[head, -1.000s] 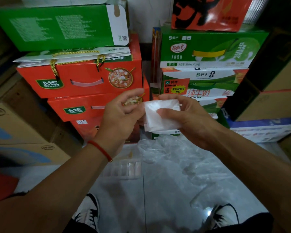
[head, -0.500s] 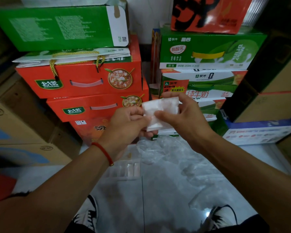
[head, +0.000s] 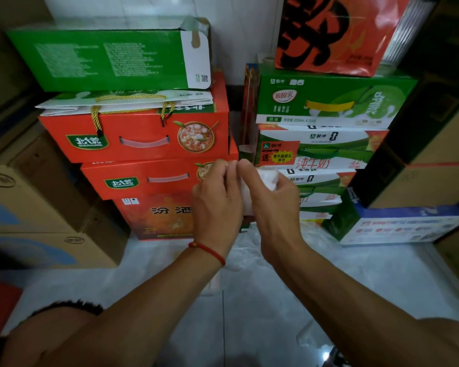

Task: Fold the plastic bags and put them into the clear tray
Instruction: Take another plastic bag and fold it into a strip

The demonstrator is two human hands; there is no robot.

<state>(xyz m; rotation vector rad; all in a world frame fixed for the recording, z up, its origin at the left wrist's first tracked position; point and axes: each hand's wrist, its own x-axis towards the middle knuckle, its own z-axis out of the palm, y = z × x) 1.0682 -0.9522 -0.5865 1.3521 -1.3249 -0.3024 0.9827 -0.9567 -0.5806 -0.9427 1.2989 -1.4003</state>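
Folded plastic bag is mostly hidden behind both hands; only a white strip is seen between and above them. It is gripped by left hand and right hand, held together in front of the stacked boxes, fingertips meeting at the top. Clear tray is almost fully covered by the left wrist; only a pale edge is made out on the floor. Loose clear bags lie behind the right forearm, outlines hard to separate. Red cartons are stacked left, green milk cartons right.
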